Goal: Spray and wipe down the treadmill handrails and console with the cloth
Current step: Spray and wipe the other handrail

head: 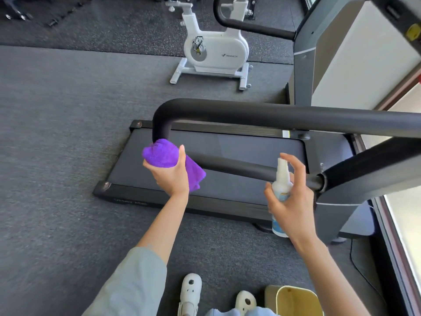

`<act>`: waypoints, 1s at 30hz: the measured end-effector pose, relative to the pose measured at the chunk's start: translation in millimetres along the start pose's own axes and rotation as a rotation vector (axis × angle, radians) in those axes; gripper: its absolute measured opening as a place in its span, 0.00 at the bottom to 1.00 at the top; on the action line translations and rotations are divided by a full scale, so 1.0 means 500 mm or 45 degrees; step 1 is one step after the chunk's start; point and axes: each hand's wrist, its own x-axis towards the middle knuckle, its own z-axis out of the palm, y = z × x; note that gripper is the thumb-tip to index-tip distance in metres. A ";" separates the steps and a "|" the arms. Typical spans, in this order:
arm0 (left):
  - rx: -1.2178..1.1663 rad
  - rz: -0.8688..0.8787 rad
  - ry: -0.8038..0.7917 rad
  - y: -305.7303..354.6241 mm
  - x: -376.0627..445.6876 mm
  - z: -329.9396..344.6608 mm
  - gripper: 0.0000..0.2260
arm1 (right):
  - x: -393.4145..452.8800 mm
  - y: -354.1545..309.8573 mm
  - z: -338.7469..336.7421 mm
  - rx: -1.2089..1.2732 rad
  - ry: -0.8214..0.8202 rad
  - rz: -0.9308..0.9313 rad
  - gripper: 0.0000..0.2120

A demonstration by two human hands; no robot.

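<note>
My left hand (169,176) grips a purple cloth (163,156) wrapped around the curved end of the treadmill's black padded handrail (239,168). The cloth's loose corner hangs to the right below the hand. My right hand (293,199) holds a small white spray bottle (281,190) upright, with a finger over its nozzle, just in front of the near handrail bar. The upper bar (284,117) of the handrail loops across above the treadmill belt (239,149). The console is not in view.
A white exercise bike (211,51) stands on the grey floor mat beyond the treadmill. Another machine's grey upright (307,53) rises at the right. A yellow bin (293,302) sits by my white shoes (190,290) at the bottom. A black cable (364,277) runs along the right wall.
</note>
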 end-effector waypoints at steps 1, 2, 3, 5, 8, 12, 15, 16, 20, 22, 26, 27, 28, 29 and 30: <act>0.070 0.014 -0.030 -0.012 -0.015 -0.012 0.40 | -0.002 0.001 -0.003 0.006 -0.004 -0.006 0.31; 0.124 0.058 -0.051 -0.022 -0.030 -0.026 0.39 | -0.004 0.002 -0.007 0.014 -0.008 -0.013 0.31; 0.149 0.118 -0.065 -0.027 -0.047 -0.039 0.39 | -0.004 0.005 -0.013 0.021 -0.009 -0.019 0.31; 0.157 0.256 -0.079 -0.025 -0.075 -0.062 0.41 | -0.002 0.016 -0.027 0.031 -0.005 -0.020 0.31; 0.277 0.535 -0.153 -0.006 -0.099 -0.074 0.45 | -0.001 0.032 -0.049 0.040 0.021 -0.011 0.30; 0.445 0.818 -0.259 0.042 -0.113 -0.039 0.45 | -0.005 0.052 -0.071 0.055 0.013 -0.001 0.30; 0.730 1.082 -0.192 0.074 -0.081 -0.001 0.39 | -0.006 0.067 -0.086 0.064 0.000 -0.001 0.31; 0.883 1.155 -0.205 0.078 -0.062 0.006 0.38 | -0.004 0.072 -0.090 0.064 -0.006 0.001 0.31; 1.240 1.376 -0.391 0.054 -0.013 0.016 0.35 | 0.005 0.087 -0.096 0.053 -0.015 0.023 0.31; 1.304 1.424 -0.363 0.044 -0.016 0.025 0.35 | 0.010 0.093 -0.095 0.053 -0.017 0.035 0.31; 1.341 1.489 -0.322 0.035 -0.019 0.043 0.30 | 0.017 0.098 -0.091 0.055 -0.015 0.051 0.31; 1.334 1.495 -0.317 0.033 -0.020 0.044 0.29 | 0.018 0.099 -0.091 0.056 -0.015 0.052 0.31; 1.332 1.498 -0.312 0.033 -0.020 0.046 0.28 | 0.018 0.101 -0.091 0.057 -0.015 0.054 0.31; 1.330 1.498 -0.309 0.035 -0.022 0.049 0.27 | 0.017 0.103 -0.092 0.055 -0.014 0.058 0.31; 1.327 1.499 -0.309 0.037 -0.027 0.052 0.26 | 0.016 0.105 -0.094 0.050 -0.013 0.060 0.31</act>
